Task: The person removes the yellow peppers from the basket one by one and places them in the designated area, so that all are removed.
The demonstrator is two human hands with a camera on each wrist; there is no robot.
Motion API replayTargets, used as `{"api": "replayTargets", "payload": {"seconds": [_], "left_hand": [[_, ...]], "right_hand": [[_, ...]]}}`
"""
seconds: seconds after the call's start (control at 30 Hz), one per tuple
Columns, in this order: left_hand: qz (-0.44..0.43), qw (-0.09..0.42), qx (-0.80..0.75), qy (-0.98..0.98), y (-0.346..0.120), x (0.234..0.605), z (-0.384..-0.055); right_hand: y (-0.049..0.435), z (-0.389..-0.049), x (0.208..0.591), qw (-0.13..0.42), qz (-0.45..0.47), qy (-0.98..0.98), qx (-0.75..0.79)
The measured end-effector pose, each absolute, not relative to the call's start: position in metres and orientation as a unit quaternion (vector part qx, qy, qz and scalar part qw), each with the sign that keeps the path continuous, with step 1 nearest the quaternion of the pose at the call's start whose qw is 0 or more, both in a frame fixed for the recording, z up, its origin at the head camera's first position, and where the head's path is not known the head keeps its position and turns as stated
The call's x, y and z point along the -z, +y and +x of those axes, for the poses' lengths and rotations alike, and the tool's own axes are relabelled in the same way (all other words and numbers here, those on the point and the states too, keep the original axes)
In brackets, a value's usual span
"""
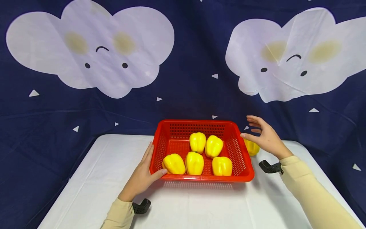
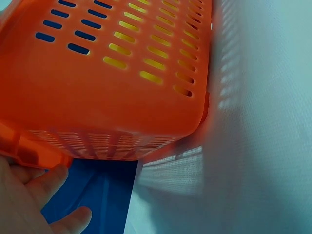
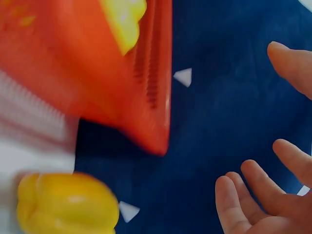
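A red plastic basket [image 1: 200, 178] with slotted walls sits on the table, holding several yellow bell peppers [image 1: 194, 163]. My left hand [image 1: 143, 176] grips its left side, thumb over the front left corner of the rim and fingers along the outside. In the left wrist view those fingers [image 2: 48, 185] reach the rim below the slotted wall. My right hand [image 1: 266, 136] hovers by the right rim with fingers spread and nothing held. Under it, outside the basket, lies another yellow bell pepper [image 1: 252, 148], partly hidden by the hand; the right wrist view shows this pepper [image 3: 68, 202] more fully.
A white cloth covers the table [image 1: 183, 206], whose far edge runs just behind the basket. Beyond it hangs a dark blue curtain [image 1: 197, 79] printed with clouds and small white triangles. A black wrist mount [image 1: 270, 167] sticks out below the right wrist.
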State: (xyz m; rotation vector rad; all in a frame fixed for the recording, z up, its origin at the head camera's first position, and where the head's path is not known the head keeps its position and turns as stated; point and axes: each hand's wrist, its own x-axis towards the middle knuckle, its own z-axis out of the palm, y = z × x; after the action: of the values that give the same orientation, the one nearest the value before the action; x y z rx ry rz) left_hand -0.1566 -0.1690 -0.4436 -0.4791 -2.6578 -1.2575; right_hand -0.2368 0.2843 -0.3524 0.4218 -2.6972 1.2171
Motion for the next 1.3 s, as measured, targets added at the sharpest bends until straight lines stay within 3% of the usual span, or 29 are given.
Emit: {"api": "replayTargets", "payload": {"seconds": [0.5, 0.93, 1.3], "left_hand": [[-0.166, 0.084, 0.427, -0.885, -0.169, 0.444, -0.157], [-0.162, 0.079, 0.426, -0.887, -0.168, 0.442, -0.156], [-0.164, 0.08, 0.424, -0.887, -0.168, 0.442, -0.156]], "right_hand": [[0.242, -0.239, 0.345, 0.05, 0.155, -0.884, -0.438], [0.205, -0.25, 0.351, -0.032, 0.142, -0.849, -0.508], [0.182, -0.262, 0.361, -0.058, 0.15, -0.848, -0.505]]}}
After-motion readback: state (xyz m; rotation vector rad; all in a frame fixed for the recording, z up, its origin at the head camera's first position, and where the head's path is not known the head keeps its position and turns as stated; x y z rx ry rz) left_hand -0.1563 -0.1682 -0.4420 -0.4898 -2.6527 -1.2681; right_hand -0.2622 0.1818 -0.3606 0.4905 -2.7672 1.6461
